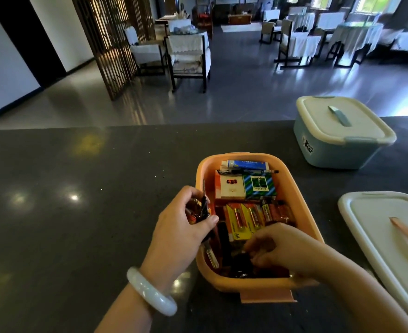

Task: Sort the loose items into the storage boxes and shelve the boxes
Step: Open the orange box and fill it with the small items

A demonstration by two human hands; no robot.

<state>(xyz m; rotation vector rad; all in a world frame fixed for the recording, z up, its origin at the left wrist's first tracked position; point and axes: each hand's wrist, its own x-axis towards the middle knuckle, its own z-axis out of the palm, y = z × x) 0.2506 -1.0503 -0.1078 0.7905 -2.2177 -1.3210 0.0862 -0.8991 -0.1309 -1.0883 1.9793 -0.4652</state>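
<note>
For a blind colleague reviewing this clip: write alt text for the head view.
Two hands work in an open orange box of batteries, small cartons and a tube on a dark counter: the left hand grips a bunch of keys, the right hand reaches inside. A closed blue box stands behind; a white lid lies at right.

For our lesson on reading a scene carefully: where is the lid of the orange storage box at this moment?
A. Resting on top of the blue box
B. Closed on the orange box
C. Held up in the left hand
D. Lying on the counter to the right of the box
D: the orange box stands open with items inside, and its white lid lies flat on the counter to its right.
</note>
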